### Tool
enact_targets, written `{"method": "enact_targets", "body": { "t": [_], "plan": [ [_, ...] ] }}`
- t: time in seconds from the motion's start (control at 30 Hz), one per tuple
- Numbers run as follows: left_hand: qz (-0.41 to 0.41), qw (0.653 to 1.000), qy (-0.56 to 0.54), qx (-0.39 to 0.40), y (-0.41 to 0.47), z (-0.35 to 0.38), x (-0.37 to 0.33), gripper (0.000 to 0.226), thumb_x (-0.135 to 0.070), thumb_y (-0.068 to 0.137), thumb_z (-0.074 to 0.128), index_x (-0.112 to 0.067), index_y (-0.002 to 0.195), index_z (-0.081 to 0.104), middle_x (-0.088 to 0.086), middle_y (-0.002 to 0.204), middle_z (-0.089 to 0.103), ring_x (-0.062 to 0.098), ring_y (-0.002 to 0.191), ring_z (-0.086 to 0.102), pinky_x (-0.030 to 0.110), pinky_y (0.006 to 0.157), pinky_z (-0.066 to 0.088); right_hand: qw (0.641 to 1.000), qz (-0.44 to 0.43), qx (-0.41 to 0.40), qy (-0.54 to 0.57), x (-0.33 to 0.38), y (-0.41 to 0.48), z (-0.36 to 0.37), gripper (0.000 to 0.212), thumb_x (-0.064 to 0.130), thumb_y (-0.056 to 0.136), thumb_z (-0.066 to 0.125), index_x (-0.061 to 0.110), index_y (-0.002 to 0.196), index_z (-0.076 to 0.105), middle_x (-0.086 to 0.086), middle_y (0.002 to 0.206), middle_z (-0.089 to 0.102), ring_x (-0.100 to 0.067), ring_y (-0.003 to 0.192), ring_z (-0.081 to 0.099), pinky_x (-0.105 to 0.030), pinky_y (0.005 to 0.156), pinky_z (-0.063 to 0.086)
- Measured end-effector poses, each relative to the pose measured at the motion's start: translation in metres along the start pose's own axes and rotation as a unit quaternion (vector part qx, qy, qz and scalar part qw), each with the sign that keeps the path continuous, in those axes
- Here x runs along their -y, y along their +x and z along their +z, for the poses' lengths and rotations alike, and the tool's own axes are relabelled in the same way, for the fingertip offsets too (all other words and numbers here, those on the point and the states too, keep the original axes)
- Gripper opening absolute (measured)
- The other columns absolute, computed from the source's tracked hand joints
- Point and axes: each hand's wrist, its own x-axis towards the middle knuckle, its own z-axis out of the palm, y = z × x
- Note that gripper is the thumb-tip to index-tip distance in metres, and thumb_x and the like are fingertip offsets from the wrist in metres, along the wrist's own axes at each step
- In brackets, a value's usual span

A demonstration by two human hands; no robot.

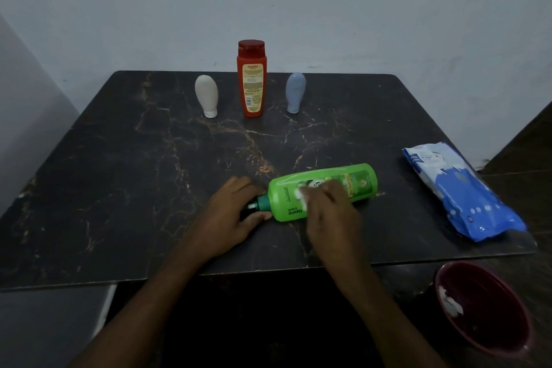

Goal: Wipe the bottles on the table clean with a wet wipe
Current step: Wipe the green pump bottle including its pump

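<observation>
1. The green bottle point(360, 181) lies on its side near the front of the counter point(119, 188), with its pump end to the left.
2. Our left grip point(230, 209) curls around the neck of this bottle.
3. Our right grip point(328, 213) holds a bunched wet wipe point(300, 196) and presses it on the bottle's label.
4. A white bottle point(206, 95), a red bottle point(251, 84) and a blue-grey bottle point(295, 92) stand at the back.

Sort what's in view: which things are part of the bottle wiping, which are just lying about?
In the job: green bottle, gripped by left hand; wipe in right hand, on it; red bottle, white bottle, blue bottle; wipe pack.
Lying about: bin beside the table, white wad inside.
</observation>
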Motion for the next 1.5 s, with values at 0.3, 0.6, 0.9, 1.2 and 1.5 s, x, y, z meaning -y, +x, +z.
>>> {"method": "enact_targets", "body": {
  "t": [0.3, 0.6, 0.9, 1.2, 1.5],
  "plan": [
    [0.007, 1.000, -0.008, -0.009, -0.001, 0.000, -0.001, 0.030, -0.039, 0.089, 0.074, -0.020, 0.111, 0.068, -0.015, 0.100, 0.055, 0.008, 0.092, 0.051, 0.022, 0.080, 0.043, 0.986, 0.111, -0.121, 0.015, -0.036, 0.015, -0.029, 0.013, 0.011, 0.093, 0.061, 0.012, 0.103, 0.069, -0.002, 0.100, 0.052, -0.010, 0.077, 0.052, -0.034, 0.070, 0.053],
    [-0.001, 1.000, -0.009, -0.005, -0.001, -0.001, 0.003, 0.032, -0.039, 0.089, 0.072, -0.017, 0.113, 0.069, -0.013, 0.100, 0.056, 0.011, 0.091, 0.052, 0.028, 0.080, 0.044, 0.995, -0.033, -0.063, 0.065, 0.008, -0.011, 0.010, 0.008, 0.010, 0.089, 0.067, 0.014, 0.094, 0.071, 0.000, 0.103, 0.057, -0.013, 0.088, 0.057, -0.024, 0.076, 0.049],
    [-0.016, 1.000, -0.007, 0.003, -0.001, -0.001, 0.001, 0.040, -0.047, 0.089, 0.066, -0.019, 0.116, 0.071, -0.011, 0.102, 0.059, 0.010, 0.093, 0.053, 0.030, 0.079, 0.047, 0.975, 0.138, -0.169, 0.040, -0.060, 0.004, -0.042, 0.006, 0.012, 0.091, 0.064, 0.011, 0.096, 0.068, -0.002, 0.101, 0.056, -0.008, 0.081, 0.052, -0.018, 0.070, 0.042],
    [-0.019, 1.000, -0.002, 0.008, -0.002, -0.002, 0.000, 0.040, -0.047, 0.089, 0.066, -0.018, 0.117, 0.071, -0.012, 0.105, 0.061, 0.010, 0.095, 0.053, 0.027, 0.081, 0.046, 0.980, 0.155, -0.121, 0.012, -0.065, 0.020, -0.053, 0.003, 0.013, 0.093, 0.060, 0.014, 0.093, 0.063, -0.004, 0.103, 0.054, -0.015, 0.086, 0.054, -0.026, 0.071, 0.046],
    [-0.017, 1.000, 0.000, 0.006, -0.002, -0.002, 0.000, 0.038, -0.043, 0.088, 0.071, -0.019, 0.117, 0.071, -0.015, 0.104, 0.058, 0.008, 0.095, 0.053, 0.022, 0.081, 0.043, 0.984, 0.137, -0.114, 0.024, -0.066, 0.017, -0.054, 0.006, 0.015, 0.093, 0.062, 0.014, 0.087, 0.063, -0.001, 0.099, 0.052, -0.011, 0.081, 0.053, -0.035, 0.073, 0.051]
  ]
}}
